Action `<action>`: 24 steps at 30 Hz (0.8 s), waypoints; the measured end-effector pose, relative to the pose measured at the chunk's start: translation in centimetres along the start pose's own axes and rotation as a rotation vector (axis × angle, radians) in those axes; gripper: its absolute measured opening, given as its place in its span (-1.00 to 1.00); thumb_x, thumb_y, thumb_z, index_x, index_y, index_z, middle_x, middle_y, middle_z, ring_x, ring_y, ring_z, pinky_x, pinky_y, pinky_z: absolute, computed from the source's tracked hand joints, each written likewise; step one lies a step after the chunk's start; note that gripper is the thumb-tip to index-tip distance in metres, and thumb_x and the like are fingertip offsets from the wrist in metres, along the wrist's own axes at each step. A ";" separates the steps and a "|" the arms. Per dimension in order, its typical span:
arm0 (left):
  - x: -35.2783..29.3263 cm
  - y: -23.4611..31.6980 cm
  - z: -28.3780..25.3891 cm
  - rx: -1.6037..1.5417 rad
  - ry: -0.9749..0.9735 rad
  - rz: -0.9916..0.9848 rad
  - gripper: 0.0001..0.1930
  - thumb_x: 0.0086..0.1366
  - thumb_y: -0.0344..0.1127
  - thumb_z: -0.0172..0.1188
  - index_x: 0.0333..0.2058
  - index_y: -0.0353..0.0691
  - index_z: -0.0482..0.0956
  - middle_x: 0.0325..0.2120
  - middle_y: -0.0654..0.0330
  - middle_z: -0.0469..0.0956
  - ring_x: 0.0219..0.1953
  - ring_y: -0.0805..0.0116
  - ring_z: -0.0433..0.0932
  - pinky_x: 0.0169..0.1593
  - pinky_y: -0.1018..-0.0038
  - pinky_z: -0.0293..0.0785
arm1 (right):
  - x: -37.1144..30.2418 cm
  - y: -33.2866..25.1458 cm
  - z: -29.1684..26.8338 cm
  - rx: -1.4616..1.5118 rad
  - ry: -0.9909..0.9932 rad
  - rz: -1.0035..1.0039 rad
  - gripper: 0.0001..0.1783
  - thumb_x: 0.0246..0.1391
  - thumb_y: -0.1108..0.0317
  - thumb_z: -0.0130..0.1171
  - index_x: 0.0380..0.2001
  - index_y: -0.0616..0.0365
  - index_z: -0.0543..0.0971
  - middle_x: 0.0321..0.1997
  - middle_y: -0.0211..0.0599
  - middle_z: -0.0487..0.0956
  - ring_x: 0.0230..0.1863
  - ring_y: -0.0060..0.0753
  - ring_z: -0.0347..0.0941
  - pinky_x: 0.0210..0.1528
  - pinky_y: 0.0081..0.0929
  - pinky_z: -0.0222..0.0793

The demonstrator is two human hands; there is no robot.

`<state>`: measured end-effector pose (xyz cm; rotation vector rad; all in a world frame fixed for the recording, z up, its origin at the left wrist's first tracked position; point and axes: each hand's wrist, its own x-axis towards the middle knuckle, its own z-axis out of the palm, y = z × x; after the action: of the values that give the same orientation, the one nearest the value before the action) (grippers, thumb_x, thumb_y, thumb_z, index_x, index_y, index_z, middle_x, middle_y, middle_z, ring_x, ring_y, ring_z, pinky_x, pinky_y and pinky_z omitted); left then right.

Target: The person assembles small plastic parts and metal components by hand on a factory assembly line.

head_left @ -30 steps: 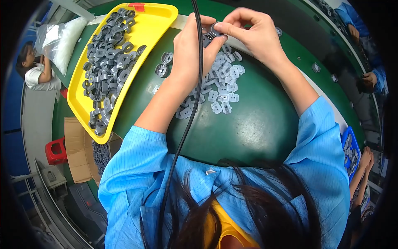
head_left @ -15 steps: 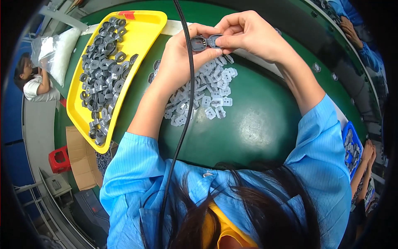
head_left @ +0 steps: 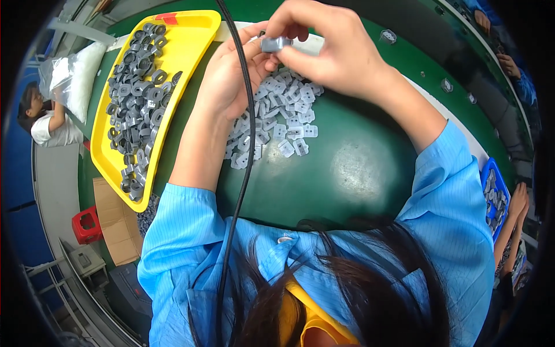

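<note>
At the far side of the table, my right hand (head_left: 332,46) pinches a small grey plastic housing (head_left: 276,44) between thumb and fingers. The housing is turned edge-on, so its inside is hidden. My left hand (head_left: 228,75) is closed at its left end, with fingertips against it; the exact hold is partly hidden. Below my hands lies a loose pile of small translucent plastic pieces (head_left: 283,110). To the left, a yellow tray (head_left: 193,37) holds many dark grey ring-shaped housings (head_left: 139,92).
A black cable (head_left: 250,115) hangs across the view in front of my left hand. A few clear pieces (head_left: 447,85) lie on the green surface at right. A blue tray (head_left: 490,168) of parts stands near another person's hands (head_left: 514,211). Another person (head_left: 49,118) handles a plastic bag at far left.
Two dark housing parts lay side by side, insides showing, between my hands; now one grey housing shows edge-on. My hands have moved slightly left and away, and my right hand has turned.
</note>
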<state>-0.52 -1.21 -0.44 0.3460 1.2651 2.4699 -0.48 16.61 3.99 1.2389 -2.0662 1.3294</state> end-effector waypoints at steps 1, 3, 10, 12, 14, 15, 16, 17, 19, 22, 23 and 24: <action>0.0 -0.1 0.2 0.002 -0.003 -0.006 -0.73 0.28 -0.39 0.05 -0.07 -0.38 0.39 -0.31 0.17 0.53 -0.34 0.48 0.49 -0.25 0.59 0.45 | 0.1 -0.2 -0.5 0.155 -0.040 0.352 -0.88 -0.15 0.53 0.17 -0.46 0.26 0.47 -0.52 -0.30 0.48 -0.48 -0.56 0.42 -0.42 -0.57 0.35; 0.0 0.3 0.7 0.630 0.220 0.231 -0.78 0.28 -0.40 0.03 -0.11 -0.32 0.44 -0.34 0.16 0.57 -0.34 0.45 0.52 -0.23 0.55 0.44 | 0.2 2.6 -1.5 0.261 0.003 0.503 -0.86 -0.11 0.54 0.24 -0.45 0.24 0.48 -0.52 -0.41 0.51 -0.47 -0.65 0.41 -0.39 -0.66 0.35; 2.7 0.7 0.5 1.583 0.038 0.542 -0.84 0.27 -0.42 0.01 -0.20 -0.26 0.49 -0.37 0.22 0.59 -0.28 0.40 0.55 -0.10 0.54 0.40 | -1.5 10.8 -4.1 0.257 0.162 0.838 -0.82 -0.09 0.55 0.27 -0.37 0.26 0.50 -0.48 -0.34 0.57 -0.46 -0.61 0.46 -0.38 -0.67 0.36; 2.7 0.6 0.2 1.456 0.027 0.398 -0.85 0.24 -0.39 0.04 -0.23 -0.23 0.50 -0.41 0.16 0.58 -0.35 0.27 0.55 -0.18 0.50 0.43 | -1.4 11.6 -3.7 0.243 0.154 0.853 -0.80 -0.09 0.53 0.26 -0.34 0.27 0.51 -0.47 -0.33 0.57 -0.45 -0.58 0.46 -0.36 -0.65 0.37; 2.4 0.7 -0.3 1.634 0.001 0.461 -0.85 0.23 -0.38 0.05 -0.23 -0.23 0.49 -0.43 0.07 0.56 -0.39 0.18 0.54 -0.24 0.45 0.44 | -2.0 11.8 -3.8 0.220 0.162 0.872 -0.77 -0.08 0.50 0.26 -0.30 0.29 0.51 -0.46 -0.31 0.58 -0.44 -0.55 0.47 -0.35 -0.62 0.38; 2.1 0.7 -0.4 1.657 0.039 0.462 -0.86 0.24 -0.39 0.04 -0.23 -0.22 0.49 -0.47 0.03 0.54 -0.41 0.14 0.53 -0.27 0.42 0.43 | -2.4 11.8 -3.9 -0.075 0.116 0.757 -0.75 -0.09 0.46 0.25 -0.29 0.30 0.51 -0.44 -0.27 0.58 -0.42 -0.47 0.48 -0.33 -0.56 0.39; 1.7 1.0 -0.8 1.660 0.039 0.463 -0.86 0.24 -0.39 0.04 -0.23 -0.22 0.49 -0.47 0.03 0.54 -0.41 0.14 0.53 -0.27 0.42 0.43 | -2.5 11.7 -3.8 -0.362 0.070 0.624 -0.72 -0.10 0.41 0.25 -0.28 0.30 0.52 -0.42 -0.22 0.58 -0.41 -0.39 0.50 -0.31 -0.50 0.40; 1.2 1.4 -1.2 1.700 0.066 0.435 -0.86 0.24 -0.38 0.04 -0.23 -0.22 0.48 -0.50 0.04 0.53 -0.43 0.15 0.53 -0.29 0.42 0.42 | -2.6 11.5 -3.6 -0.618 0.096 0.368 -0.68 -0.14 0.34 0.24 -0.28 0.29 0.52 -0.39 -0.14 0.57 -0.35 -0.25 0.52 -0.27 -0.41 0.42; 0.0 2.1 -1.3 1.732 0.151 0.337 -0.84 0.23 -0.39 0.05 -0.21 -0.23 0.47 -0.58 0.09 0.49 -0.52 0.22 0.49 -0.36 0.46 0.38 | -1.5 9.0 -3.5 -0.551 0.022 0.444 -0.69 -0.14 0.33 0.24 -0.29 0.29 0.53 -0.39 -0.11 0.57 -0.33 -0.20 0.52 -0.26 -0.40 0.43; -0.7 2.0 -1.1 1.591 0.297 0.201 -0.84 0.21 -0.42 0.06 -0.21 -0.26 0.47 -0.62 0.13 0.47 -0.54 0.34 0.46 -0.38 0.50 0.36 | -0.9 5.9 -2.9 -0.284 -0.263 0.594 -0.67 -0.08 0.14 0.27 -0.50 0.24 0.57 -0.62 -0.39 0.49 -0.55 -0.56 0.37 -0.45 -0.57 0.29; -0.8 1.8 -1.0 1.520 0.328 0.231 -0.84 0.21 -0.44 0.07 -0.23 -0.30 0.47 -0.60 0.20 0.49 -0.54 0.47 0.44 -0.39 0.54 0.35 | -0.6 4.8 -2.5 -0.267 -0.404 0.625 -0.67 -0.08 0.13 0.28 -0.52 0.24 0.57 -0.64 -0.40 0.47 -0.55 -0.56 0.37 -0.46 -0.57 0.28; -0.7 1.8 -0.7 1.522 0.334 0.231 -0.84 0.21 -0.44 0.07 -0.23 -0.30 0.47 -0.60 0.20 0.49 -0.54 0.47 0.44 -0.39 0.54 0.35 | -0.5 4.1 -2.1 -0.251 -0.546 0.655 -0.66 -0.07 0.13 0.28 -0.54 0.24 0.57 -0.67 -0.40 0.45 -0.55 -0.57 0.37 -0.48 -0.56 0.27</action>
<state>-0.50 -2.99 0.54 0.4061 3.1449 1.1745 -3.90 19.37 2.47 0.9071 -3.1045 0.9626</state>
